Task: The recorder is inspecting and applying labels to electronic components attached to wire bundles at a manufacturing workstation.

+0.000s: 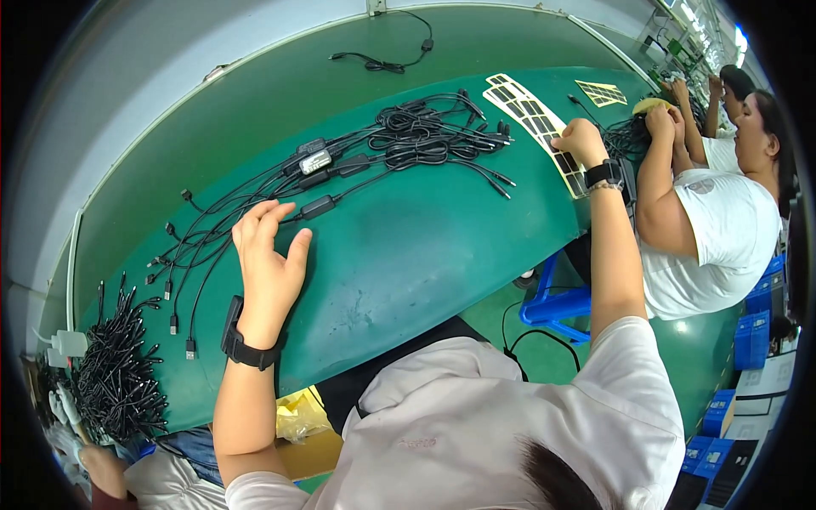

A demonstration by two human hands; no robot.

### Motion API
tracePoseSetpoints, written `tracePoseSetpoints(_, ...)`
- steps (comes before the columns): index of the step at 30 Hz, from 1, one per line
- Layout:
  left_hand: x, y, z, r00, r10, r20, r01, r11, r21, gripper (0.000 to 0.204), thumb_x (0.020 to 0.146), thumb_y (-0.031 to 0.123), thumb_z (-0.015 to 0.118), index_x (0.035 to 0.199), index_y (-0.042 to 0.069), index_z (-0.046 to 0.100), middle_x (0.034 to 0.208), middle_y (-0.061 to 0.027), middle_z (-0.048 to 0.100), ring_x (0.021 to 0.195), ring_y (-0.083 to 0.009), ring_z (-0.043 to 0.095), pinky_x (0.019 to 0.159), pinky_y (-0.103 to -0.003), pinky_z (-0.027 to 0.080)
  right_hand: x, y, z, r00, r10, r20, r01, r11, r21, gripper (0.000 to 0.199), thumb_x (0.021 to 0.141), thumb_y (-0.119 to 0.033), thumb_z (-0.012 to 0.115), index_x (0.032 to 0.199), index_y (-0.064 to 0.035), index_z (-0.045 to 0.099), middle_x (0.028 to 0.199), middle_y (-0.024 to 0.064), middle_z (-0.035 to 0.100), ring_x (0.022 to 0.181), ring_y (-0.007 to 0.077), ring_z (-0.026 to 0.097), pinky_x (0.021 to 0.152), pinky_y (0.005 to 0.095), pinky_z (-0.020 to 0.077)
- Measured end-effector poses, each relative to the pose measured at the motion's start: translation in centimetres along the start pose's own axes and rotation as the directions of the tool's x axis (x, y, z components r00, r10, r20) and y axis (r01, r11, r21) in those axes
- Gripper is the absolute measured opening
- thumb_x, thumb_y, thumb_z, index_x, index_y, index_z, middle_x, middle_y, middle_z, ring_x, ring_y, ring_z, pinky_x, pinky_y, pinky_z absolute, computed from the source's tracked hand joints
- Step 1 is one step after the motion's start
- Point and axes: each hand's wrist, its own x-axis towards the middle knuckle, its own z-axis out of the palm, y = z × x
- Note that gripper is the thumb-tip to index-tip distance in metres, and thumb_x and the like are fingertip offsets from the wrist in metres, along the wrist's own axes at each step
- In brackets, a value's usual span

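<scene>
My left hand (270, 251) is over the green table with thumb and fingers apart. Its fingertips are at the black cables (212, 223) of a spread-out bundle. Just past them lies a cable's small black box (318, 206). Further along the bundle are more black boxes, one with a silvery label (315, 161), and coiled cables (416, 151). At the right, my right hand (581, 143) has its fingers curled together on strip sheets of black rectangular labels (531, 115). Whatever is between those fingertips is hidden. USB plugs (190, 347) point toward the table's left side.
A pile of black cables (123, 370) fills the left end of the table (399, 263). A loose cable (382, 64) lies beyond the far edge. Another label sheet (602, 93) lies at the far right, near a co-worker (710, 212). A blue stool (554, 308) stands below.
</scene>
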Motion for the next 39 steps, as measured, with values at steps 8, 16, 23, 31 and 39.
tracePoseSetpoints(8,-0.3,-0.2,0.2,0.999,0.039,-0.016,-0.040,0.999,-0.021,0.038,0.071,0.007,0.071,0.107,0.006,0.060,0.115,-0.0130,0.052,0.109,-0.0324,0.044,0.093,-0.040,0.039,-0.3,2.1,-0.6,0.997,-0.003,-0.081,0.034,0.919,0.393,0.027,0.065,-0.012,0.078,0.069,-0.0061,0.052,0.064,0.0018,0.055,0.059,0.0135,0.052,0.054,0.0283,0.0425)
tracePoseSetpoints(16,1.4,4.7,-3.4,0.937,0.324,-0.129,-0.297,0.935,0.194,0.061,0.068,0.010,0.074,0.125,0.011,0.053,0.135,-0.0143,0.042,0.120,-0.0358,0.040,0.100,-0.044,0.033,-10.8,-15.9,-6.9,0.751,-0.658,-0.054,0.539,0.565,0.625,0.007,0.080,0.001,0.063,0.080,-0.0003,0.056,0.069,-0.0017,0.057,0.061,0.0059,0.053,0.057,0.0202,0.0421)
tracePoseSetpoints(23,3.6,6.8,-5.5,0.963,0.230,0.142,-0.236,0.971,0.031,0.037,0.074,0.010,0.069,0.110,0.004,0.060,0.093,-0.0108,0.061,0.088,-0.0291,0.056,0.086,-0.041,0.043,-14.8,-25.2,-3.2,0.337,-0.933,-0.123,0.753,0.189,0.630,0.025,0.073,0.001,0.068,0.098,-0.0018,0.063,0.062,0.0071,0.057,0.053,0.0158,0.052,0.055,0.0264,0.0436)
tracePoseSetpoints(31,2.0,1.6,-6.5,0.978,-0.044,0.205,0.034,0.998,0.053,0.038,0.078,0.013,0.067,0.113,0.002,0.058,0.089,-0.0127,0.062,0.089,-0.0303,0.058,0.081,-0.039,0.044,-12.3,-24.3,3.0,0.484,-0.843,0.235,0.083,0.312,0.947,0.037,0.081,0.007,0.060,0.112,-0.0053,0.044,0.083,0.0021,0.062,0.077,0.0080,0.058,0.071,0.0223,0.0453)
tracePoseSetpoints(39,0.6,1.5,0.1,0.967,0.155,0.201,-0.100,0.961,-0.259,0.039,0.077,0.009,0.069,0.114,0.003,0.058,0.090,-0.0121,0.060,0.084,-0.0295,0.058,0.076,-0.038,0.046,-13.3,-24.8,5.6,0.461,-0.856,0.234,0.027,0.277,0.960,0.035,0.078,0.009,0.065,0.100,-0.0080,0.042,0.088,0.0032,0.062,0.080,0.0080,0.057,0.071,0.0211,0.0451)
